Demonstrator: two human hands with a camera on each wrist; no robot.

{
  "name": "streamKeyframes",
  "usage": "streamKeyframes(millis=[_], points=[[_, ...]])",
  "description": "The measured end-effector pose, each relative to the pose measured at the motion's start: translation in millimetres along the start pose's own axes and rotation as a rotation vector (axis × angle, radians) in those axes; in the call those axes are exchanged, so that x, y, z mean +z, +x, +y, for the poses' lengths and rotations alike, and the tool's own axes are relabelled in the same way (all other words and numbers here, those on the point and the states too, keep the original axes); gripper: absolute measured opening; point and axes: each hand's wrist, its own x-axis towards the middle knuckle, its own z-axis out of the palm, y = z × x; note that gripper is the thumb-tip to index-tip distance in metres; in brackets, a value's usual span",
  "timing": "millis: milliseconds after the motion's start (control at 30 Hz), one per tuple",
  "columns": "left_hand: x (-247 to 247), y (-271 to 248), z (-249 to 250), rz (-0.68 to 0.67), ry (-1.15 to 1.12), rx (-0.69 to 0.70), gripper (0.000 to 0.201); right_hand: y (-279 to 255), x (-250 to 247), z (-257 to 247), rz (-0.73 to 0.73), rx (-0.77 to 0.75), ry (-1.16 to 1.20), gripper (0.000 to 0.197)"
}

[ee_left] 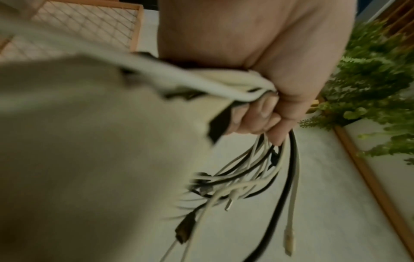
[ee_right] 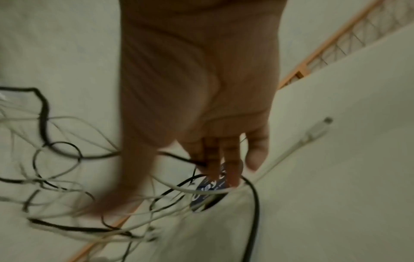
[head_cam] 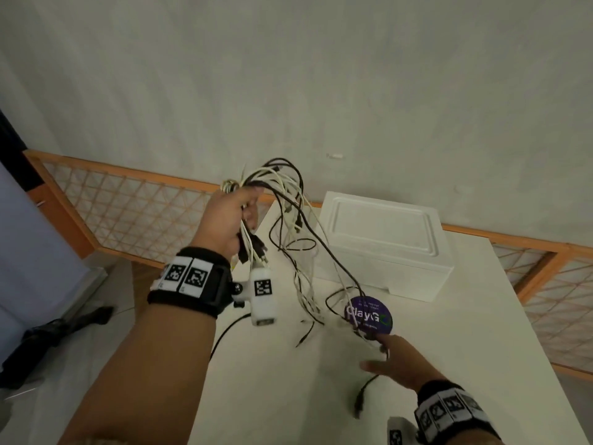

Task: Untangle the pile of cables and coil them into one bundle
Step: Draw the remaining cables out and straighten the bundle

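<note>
From the head view, a tangle of black and white cables (head_cam: 288, 226) was seen gripped in the raised left hand (head_cam: 229, 216), its loose ends trailing down onto the white table (head_cam: 449, 364). The right hand (head_cam: 398, 364) was held low with fingers spread and nothing gripped, beside a purple round sticker (head_cam: 368, 314). A white foam box (head_cam: 382, 245) stood behind the cables. The curled fingers (ee_left: 257, 117) wrapped tightly round the bunch were shown only in the left wrist view, along with green foliage (ee_left: 369, 85). The straight fingertips (ee_right: 233, 170) reaching the sticker among loose strands were shown only in the right wrist view.
</note>
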Motion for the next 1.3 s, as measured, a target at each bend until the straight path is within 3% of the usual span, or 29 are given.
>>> streamKeyframes(millis=[67, 133, 233, 300, 367, 433, 500, 567, 667, 767, 833, 933, 1067, 1167, 1300], points=[[2, 9, 8, 0.009, -0.035, 0.006, 0.027, 3, -6, 13, 0.226, 0.152, -0.115, 0.033], [2, 15, 9, 0.012, -0.048, -0.005, 0.030, 1, -17, 29, 0.415, 0.255, -0.060, 0.042], [-2, 20, 3, 0.026, -0.087, -0.072, 0.032, -3, -41, 50, 0.541, 0.370, 0.088, 0.053], [-5, 23, -4, 0.061, -0.147, -0.130, 0.033, -5, -54, 59, 0.626, 0.477, 0.355, 0.062], [-8, 26, -11, 0.097, -0.170, -0.158, 0.032, -8, -61, 62, 0.708, 0.586, 0.862, 0.066], [-8, 27, -19, 0.121, -0.166, -0.165, 0.030, -14, -71, 64, 0.733, 0.566, 1.368, 0.064], [-10, 29, -25, 0.147, -0.182, -0.182, 0.027, -23, -84, 61, 0.792, 0.443, 1.546, 0.056], [-14, 32, -31, 0.186, -0.247, -0.200, 0.026, -31, -97, 52, 1.000, 0.342, 1.252, 0.046], [-20, 35, -36, 0.218, -0.279, -0.221, 0.025, -36, -108, 34, 1.185, 0.217, 0.413, 0.032], [-16, 35, -43, 0.195, -0.239, -0.245, 0.025, -23, -98, 26, 1.091, -0.080, -0.108, 0.025], [-13, 33, -46, 0.181, -0.221, -0.263, 0.025, -8, -81, 22, 0.921, -0.024, -0.310, 0.017], [-16, 32, -46, 0.193, -0.213, -0.252, 0.026, -1, -56, 16, 0.740, 0.168, -0.416, 0.007], [-52, 39, -34, 0.300, -0.279, -0.246, 0.031, -18, -72, 44, 0.717, 0.600, -0.218, 0.026], [-74, 42, -32, 0.354, -0.254, -0.239, 0.031, -26, -83, 52, 0.818, 0.555, -0.197, 0.026], [-75, 37, -42, 0.388, -0.329, -0.252, 0.035, -17, -83, 37, 0.836, 0.471, -0.098, 0.065]])
